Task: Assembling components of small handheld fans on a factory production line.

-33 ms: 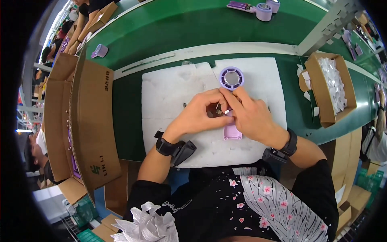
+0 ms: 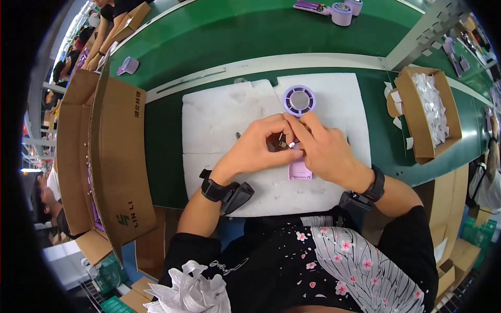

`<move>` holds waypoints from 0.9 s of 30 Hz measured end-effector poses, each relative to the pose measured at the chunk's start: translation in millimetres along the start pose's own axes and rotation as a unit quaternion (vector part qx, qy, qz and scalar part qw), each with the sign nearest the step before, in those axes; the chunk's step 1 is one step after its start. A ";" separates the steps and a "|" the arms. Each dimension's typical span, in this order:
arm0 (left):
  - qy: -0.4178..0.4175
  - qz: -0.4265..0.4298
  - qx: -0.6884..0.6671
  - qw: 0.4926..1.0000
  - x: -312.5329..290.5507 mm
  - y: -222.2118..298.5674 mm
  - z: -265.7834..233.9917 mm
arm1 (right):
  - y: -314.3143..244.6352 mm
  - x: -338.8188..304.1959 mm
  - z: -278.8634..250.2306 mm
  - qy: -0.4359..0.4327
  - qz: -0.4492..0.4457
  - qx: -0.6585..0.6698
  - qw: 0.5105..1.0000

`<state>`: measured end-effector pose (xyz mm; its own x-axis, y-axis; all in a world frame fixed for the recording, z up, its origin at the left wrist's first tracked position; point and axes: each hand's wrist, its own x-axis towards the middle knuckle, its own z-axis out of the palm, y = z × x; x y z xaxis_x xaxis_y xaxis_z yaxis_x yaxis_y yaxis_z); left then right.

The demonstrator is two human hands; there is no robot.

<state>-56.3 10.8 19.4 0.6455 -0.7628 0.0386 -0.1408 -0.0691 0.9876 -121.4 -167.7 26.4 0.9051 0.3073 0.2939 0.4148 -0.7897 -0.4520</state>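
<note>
A light purple handheld fan lies on the white foam mat, its round head [image 2: 299,100] pointing away from me and its pink-purple handle [image 2: 300,171] toward me. My left hand [image 2: 255,145] is curled at the left of the handle, thumb and forefinger closing in on it. From the right, my right hand [image 2: 330,150] grips the same part, its fingers bent over the neck below the head. Small metallic and white pieces [image 2: 283,141] show in the gap between my hands. My fingers hide most of the handle's middle, so their exact hold there is unclear.
The white foam mat [image 2: 224,112] covers the green bench. A tall cardboard box [image 2: 122,172] stands at left; a smaller box of white pieces [image 2: 430,112] sits at right. Across a white rail [image 2: 271,63] lie more purple fans [image 2: 342,15]. A co-worker's arms [image 2: 102,44] show far left.
</note>
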 end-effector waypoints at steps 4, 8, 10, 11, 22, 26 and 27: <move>0.015 0.027 0.039 0.999 -1.0 1.3 -0.9 | 0.4 -1.3 4.2 0.014 -0.008 -0.010 1.000; 0.037 -0.018 -0.020 0.999 -4.0 -1.0 1.3 | -1.6 -2.0 1.8 0.041 -0.006 -0.009 0.999; 0.048 -0.039 -0.054 0.997 -5.0 -0.4 1.5 | -1.8 -2.1 1.2 0.051 -0.005 -0.006 0.999; 0.038 -0.057 -0.065 0.995 -4.7 1.2 1.0 | -0.7 -2.7 0.6 0.070 -0.012 0.010 0.997; 0.040 -0.141 -0.122 0.982 -1.5 2.2 -5.4 | 7.9 2.2 -1.7 0.135 -0.058 0.042 0.988; 0.052 -0.145 -0.139 0.978 -2.9 6.1 -4.5 | 9.4 3.0 -4.1 0.113 -0.060 0.042 0.991; 0.047 -0.148 -0.146 0.977 -3.2 5.9 -6.1 | 11.0 3.4 -4.5 0.102 -0.058 0.060 0.991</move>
<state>-54.6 16.7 26.0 0.6930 -0.6741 -0.2556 0.2739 -0.0818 0.9583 -114.2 -177.7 26.2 0.8183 0.2687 0.5082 0.5341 -0.6822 -0.4993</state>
